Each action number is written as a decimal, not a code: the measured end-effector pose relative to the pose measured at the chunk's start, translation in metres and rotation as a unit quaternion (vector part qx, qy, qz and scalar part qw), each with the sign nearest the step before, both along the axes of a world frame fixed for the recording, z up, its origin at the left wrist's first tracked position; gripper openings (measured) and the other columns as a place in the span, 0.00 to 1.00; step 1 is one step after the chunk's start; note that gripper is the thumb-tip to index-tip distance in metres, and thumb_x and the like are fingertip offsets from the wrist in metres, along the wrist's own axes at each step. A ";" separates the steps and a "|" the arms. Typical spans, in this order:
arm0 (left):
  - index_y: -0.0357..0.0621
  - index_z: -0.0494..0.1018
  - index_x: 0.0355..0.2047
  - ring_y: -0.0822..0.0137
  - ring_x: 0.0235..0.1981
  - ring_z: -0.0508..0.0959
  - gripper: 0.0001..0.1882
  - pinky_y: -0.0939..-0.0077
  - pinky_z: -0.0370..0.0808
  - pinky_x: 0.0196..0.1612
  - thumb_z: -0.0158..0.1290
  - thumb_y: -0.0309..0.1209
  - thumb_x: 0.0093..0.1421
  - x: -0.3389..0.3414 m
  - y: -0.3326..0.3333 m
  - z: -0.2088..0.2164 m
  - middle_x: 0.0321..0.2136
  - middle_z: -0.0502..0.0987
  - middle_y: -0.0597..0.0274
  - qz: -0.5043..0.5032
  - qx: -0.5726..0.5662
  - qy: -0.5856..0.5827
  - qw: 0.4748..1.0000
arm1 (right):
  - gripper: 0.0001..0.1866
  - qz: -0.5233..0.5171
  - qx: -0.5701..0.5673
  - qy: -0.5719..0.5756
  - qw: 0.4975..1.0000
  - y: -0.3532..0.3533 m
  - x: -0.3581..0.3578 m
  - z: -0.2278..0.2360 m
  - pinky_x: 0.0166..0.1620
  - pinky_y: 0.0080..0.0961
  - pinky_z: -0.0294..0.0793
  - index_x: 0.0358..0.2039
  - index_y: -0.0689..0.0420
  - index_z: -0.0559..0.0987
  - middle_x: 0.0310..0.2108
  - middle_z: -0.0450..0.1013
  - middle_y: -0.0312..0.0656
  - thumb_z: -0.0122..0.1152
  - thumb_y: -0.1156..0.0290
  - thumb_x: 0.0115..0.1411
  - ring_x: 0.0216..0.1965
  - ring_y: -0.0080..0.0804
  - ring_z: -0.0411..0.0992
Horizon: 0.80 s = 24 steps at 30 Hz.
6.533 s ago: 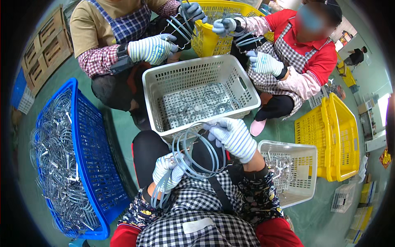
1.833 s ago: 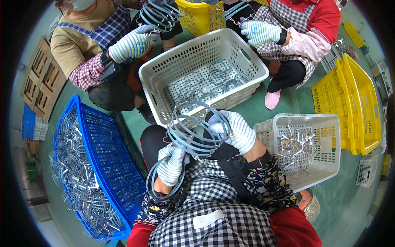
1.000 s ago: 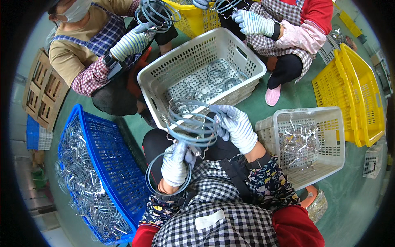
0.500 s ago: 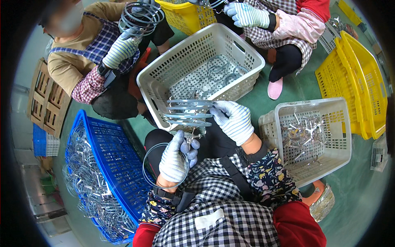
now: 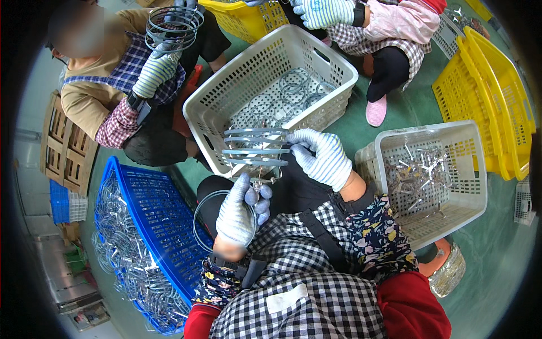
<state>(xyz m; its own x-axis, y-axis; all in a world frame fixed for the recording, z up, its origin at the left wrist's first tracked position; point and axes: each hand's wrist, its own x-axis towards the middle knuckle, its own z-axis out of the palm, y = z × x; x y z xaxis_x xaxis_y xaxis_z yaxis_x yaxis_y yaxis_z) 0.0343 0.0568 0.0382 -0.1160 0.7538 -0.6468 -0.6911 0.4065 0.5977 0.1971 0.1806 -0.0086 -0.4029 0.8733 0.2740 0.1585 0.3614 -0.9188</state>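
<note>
Both my hands wear striped white-and-blue gloves. My left hand (image 5: pixel 237 212) is closed, thumb up, around small shiny metal hardware (image 5: pixel 261 182) below a stack of grey metal rings (image 5: pixel 257 141). Another thin metal ring (image 5: pixel 199 217) hangs around this hand, beside the wrist. My right hand (image 5: pixel 324 160) has its thumb and fingers bent onto the right side of the stacked rings. The stack hangs over the near edge of a white perforated crate (image 5: pixel 212 164), which holds more loose rings (image 5: pixel 296 87).
A blue crate (image 5: pixel 164 217) heaped with rings and metal pieces (image 5: pixel 132 248) stands at my left. At my right, a greyish-white crate (image 5: pixel 480 186) holds small metal pieces (image 5: pixel 423 169); yellow crates (image 5: pixel 480 101) stand beyond. Two gloved co-workers sit opposite; one holds rings (image 5: pixel 175 28).
The view has shifted slightly. My hands keep their hold, and the stacked rings are tilted a little differently. The left co-worker's rings appear farther left.
</note>
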 end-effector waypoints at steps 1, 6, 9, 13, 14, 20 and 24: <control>0.51 0.68 0.30 0.74 0.14 0.62 0.14 0.81 0.56 0.15 0.49 0.48 0.58 0.000 0.001 0.000 0.21 0.71 0.63 -0.001 -0.001 0.000 1.000 | 0.09 -0.006 -0.004 -0.015 1.000 0.000 0.001 0.002 0.30 0.26 0.73 0.34 0.61 0.78 0.24 0.75 0.48 0.57 0.74 0.52 0.25 0.36 0.76; 0.51 0.67 0.24 0.73 0.13 0.61 0.17 0.81 0.55 0.14 0.48 0.49 0.58 -0.002 0.001 -0.001 0.21 0.72 0.63 0.020 0.003 -0.008 1.000 | 0.09 -0.024 -0.046 0.050 0.997 -0.003 0.002 0.001 0.32 0.24 0.74 0.35 0.60 0.78 0.27 0.76 0.48 0.56 0.75 0.52 0.27 0.32 0.76; 0.52 0.62 0.14 0.73 0.12 0.60 0.22 0.80 0.54 0.12 0.47 0.50 0.59 -0.009 0.000 0.007 0.19 0.70 0.62 0.054 0.034 -0.051 0.997 | 0.09 -0.041 -0.035 0.093 0.994 -0.010 -0.001 -0.006 0.36 0.23 0.74 0.35 0.61 0.77 0.30 0.77 0.46 0.55 0.77 0.52 0.32 0.33 0.77; 0.52 0.56 0.09 0.72 0.10 0.56 0.26 0.80 0.53 0.09 0.40 0.50 0.61 -0.024 -0.006 0.013 0.15 0.62 0.64 0.127 0.041 -0.112 0.985 | 0.08 -0.008 -0.033 0.029 0.999 -0.019 0.003 -0.026 0.36 0.24 0.74 0.35 0.61 0.77 0.31 0.77 0.46 0.56 0.78 0.53 0.32 0.34 0.77; 0.52 0.62 0.15 0.72 0.10 0.56 0.22 0.80 0.53 0.09 0.39 0.49 0.62 -0.031 -0.010 0.013 0.14 0.60 0.64 0.135 0.063 -0.116 0.982 | 0.08 0.006 -0.033 0.020 0.999 -0.021 0.001 -0.026 0.36 0.24 0.74 0.35 0.61 0.77 0.30 0.77 0.46 0.56 0.78 0.53 0.32 0.34 0.77; 0.43 0.69 0.31 0.73 0.16 0.65 0.20 0.83 0.60 0.16 0.42 0.48 0.62 -0.080 -0.072 0.021 0.23 0.72 0.59 0.151 0.134 0.117 0.972 | 0.09 0.074 -0.095 0.013 0.993 -0.030 -0.006 -0.031 0.34 0.20 0.72 0.37 0.63 0.77 0.29 0.76 0.41 0.55 0.79 0.54 0.29 0.23 0.73; 0.41 0.71 0.28 0.76 0.18 0.66 0.18 0.84 0.62 0.20 0.43 0.42 0.63 -0.108 -0.128 0.031 0.22 0.72 0.63 0.225 0.060 0.289 0.929 | 0.08 0.117 -0.176 -0.015 0.977 -0.029 -0.003 -0.044 0.24 0.14 0.67 0.37 0.60 0.77 0.23 0.72 0.35 0.52 0.78 0.57 0.21 0.17 0.67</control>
<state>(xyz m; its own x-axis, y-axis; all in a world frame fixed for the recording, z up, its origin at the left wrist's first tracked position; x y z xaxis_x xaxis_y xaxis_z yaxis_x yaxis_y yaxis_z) -0.0741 -0.0709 0.0691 -0.7382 0.6080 -0.2922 -0.3241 0.0602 0.9441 0.1939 0.1521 -0.0526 -0.6057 0.7946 -0.0420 0.1386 0.0534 -0.9889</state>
